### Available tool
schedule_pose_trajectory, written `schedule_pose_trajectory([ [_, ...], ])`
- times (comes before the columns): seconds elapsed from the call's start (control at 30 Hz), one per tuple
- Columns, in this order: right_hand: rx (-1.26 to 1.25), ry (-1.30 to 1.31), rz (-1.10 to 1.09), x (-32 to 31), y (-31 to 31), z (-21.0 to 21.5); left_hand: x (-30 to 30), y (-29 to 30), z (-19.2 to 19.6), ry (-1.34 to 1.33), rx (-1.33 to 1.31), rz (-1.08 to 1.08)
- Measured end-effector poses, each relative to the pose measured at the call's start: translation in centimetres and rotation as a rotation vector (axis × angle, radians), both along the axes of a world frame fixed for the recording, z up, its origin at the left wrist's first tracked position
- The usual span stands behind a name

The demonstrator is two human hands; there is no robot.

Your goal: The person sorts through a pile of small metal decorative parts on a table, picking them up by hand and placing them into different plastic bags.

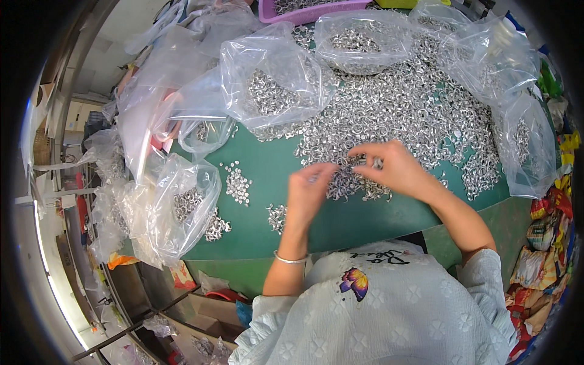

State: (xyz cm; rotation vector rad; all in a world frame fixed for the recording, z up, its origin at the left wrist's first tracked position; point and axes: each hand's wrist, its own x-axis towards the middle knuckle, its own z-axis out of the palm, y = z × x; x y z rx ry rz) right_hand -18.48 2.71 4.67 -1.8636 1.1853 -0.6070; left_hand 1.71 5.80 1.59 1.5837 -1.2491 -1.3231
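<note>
A broad heap of small silvery curved metal pieces (377, 115) covers the far and right part of the green tabletop (267, 167). At its near edge my left hand (309, 187) is closed, fingertips drawn together and slightly blurred; whatever it pinches is too small to make out. Facing it from the right, my right hand (392, 169) is over the same edge, thumb and index finger apart, with no piece plainly visible between them. The fingertips of both hands point toward each other with a small gap. Loose pieces lie right below them.
Clear plastic bags of metal pieces (277, 79) ring the heap. A small cluster of flat round pieces (238, 184) and a little pile (277, 218) lie left of my hands. Another bag (182, 210) spills at the left edge. A pink basin (310, 11) stands at the back.
</note>
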Motion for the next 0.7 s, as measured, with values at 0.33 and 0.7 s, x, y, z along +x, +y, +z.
schedule_pose_trajectory([
  [0.33, -0.423, 0.400, 0.056, -1.0, 0.7, -3.0, 9.4, -1.3, -1.8, -0.842, -0.121, 0.263],
  [0.7, -0.395, 0.329, -0.329, -4.2, -1.2, -1.7, -2.4, 0.1, -0.6, -0.384, -0.438, -0.091],
])
